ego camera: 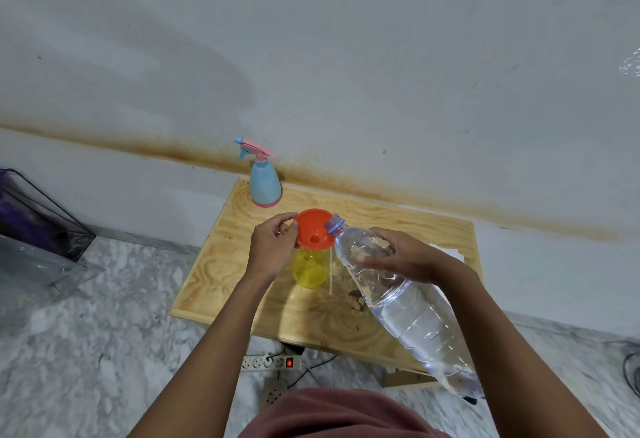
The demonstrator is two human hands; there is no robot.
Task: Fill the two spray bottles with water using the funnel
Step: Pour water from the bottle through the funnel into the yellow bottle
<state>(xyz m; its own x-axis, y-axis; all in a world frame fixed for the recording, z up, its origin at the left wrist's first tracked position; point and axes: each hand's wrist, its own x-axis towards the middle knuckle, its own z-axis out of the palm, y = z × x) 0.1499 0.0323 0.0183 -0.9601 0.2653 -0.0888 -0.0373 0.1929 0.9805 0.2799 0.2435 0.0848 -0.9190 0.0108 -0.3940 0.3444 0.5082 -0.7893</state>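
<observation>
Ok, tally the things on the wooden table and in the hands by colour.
Blue: 1, the blue spray bottle with pink trigger.
Yellow: 1, the yellow bottle.
Orange: 1, the funnel sitting on the yellow bottle, steadied by the left hand.
Clear: 1, the water bottle tilted in the right hand.
Total: 4.

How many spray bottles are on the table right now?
2. The blue bottle stands at the table's far edge by the wall, sprayer on. The yellow bottle stands mid-table under the orange funnel, which the left hand steadies. None seem hidden.
</observation>
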